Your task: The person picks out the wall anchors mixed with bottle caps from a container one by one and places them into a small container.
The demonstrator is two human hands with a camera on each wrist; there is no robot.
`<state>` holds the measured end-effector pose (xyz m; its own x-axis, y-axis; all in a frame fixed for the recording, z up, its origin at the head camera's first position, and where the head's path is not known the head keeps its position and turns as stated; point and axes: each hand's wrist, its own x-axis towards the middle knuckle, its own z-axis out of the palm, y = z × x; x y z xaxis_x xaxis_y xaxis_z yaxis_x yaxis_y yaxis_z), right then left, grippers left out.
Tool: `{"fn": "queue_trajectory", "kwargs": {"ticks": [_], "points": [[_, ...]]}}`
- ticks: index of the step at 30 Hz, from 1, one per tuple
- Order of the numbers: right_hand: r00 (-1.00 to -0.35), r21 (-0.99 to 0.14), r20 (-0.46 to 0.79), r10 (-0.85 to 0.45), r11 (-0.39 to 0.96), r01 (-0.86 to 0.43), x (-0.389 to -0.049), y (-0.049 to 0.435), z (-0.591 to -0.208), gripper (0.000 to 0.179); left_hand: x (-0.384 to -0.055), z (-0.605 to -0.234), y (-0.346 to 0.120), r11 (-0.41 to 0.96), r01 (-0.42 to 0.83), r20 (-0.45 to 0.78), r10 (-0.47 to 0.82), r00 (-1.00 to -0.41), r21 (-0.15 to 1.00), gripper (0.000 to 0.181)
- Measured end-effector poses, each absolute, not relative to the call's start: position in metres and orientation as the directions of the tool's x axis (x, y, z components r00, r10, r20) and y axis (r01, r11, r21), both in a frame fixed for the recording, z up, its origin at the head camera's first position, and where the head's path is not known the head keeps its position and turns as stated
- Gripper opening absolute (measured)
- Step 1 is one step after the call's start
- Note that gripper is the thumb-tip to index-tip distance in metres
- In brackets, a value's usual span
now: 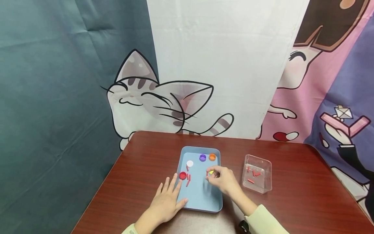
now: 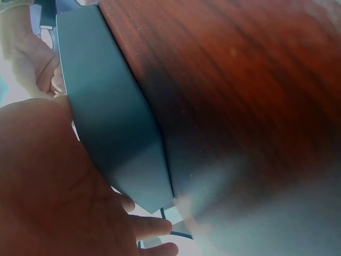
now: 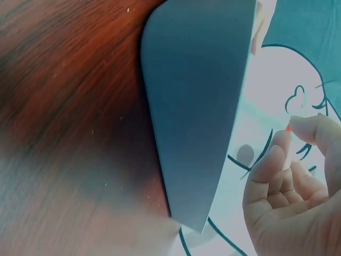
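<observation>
My right hand [image 1: 223,180] is above the right half of a blue tray [image 1: 201,201], pinching a small red stick [image 1: 207,174] between thumb and fingers. In the right wrist view only a bit of that red stick [image 3: 289,128] shows at the fingertips. A yellow round cap [image 1: 211,172] is partly hidden behind this hand. Fingers spread, my left hand [image 1: 165,203] lies at the tray's left edge. Inside the tray, several loose red sticks [image 1: 188,183] lie near a red round cap [image 1: 182,175] and a white one [image 1: 190,163].
At the tray's far end sit a purple cap [image 1: 203,158] and an orange cap [image 1: 212,157]. A clear plastic box [image 1: 265,186] with several red sticks [image 1: 250,181] stands right of the tray on the brown table [image 1: 304,195]. A printed cloth [image 1: 233,65] hangs behind the table.
</observation>
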<state>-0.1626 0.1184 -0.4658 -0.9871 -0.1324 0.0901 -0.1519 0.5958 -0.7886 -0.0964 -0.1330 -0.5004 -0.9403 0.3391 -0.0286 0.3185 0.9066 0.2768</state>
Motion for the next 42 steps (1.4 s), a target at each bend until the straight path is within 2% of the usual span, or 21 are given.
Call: {"fn": "queue_trajectory", "kwargs": {"ticks": [13,21,42], "points": [[-0.991,-0.805,0.091,-0.097,0.579,-0.130,-0.156,0.143,-0.460,0.021,-0.097,-0.502,-0.132,0.910,0.322,-0.006,0.335,-0.942,0.260,0.076],[-0.995,-0.859,0.071,-0.069,0.503,-0.096,-0.153,0.159,-0.456,0.022,-0.096,-0.502,-0.132,0.909,0.317,-0.019,0.335,-0.942,0.269,0.077],[-0.992,-0.832,0.118,-0.041,0.541,-0.122,-0.153,0.208,-0.443,0.028,-0.096,-0.505,-0.132,0.906,0.323,0.005,0.334,-0.942,0.275,0.075]]}}
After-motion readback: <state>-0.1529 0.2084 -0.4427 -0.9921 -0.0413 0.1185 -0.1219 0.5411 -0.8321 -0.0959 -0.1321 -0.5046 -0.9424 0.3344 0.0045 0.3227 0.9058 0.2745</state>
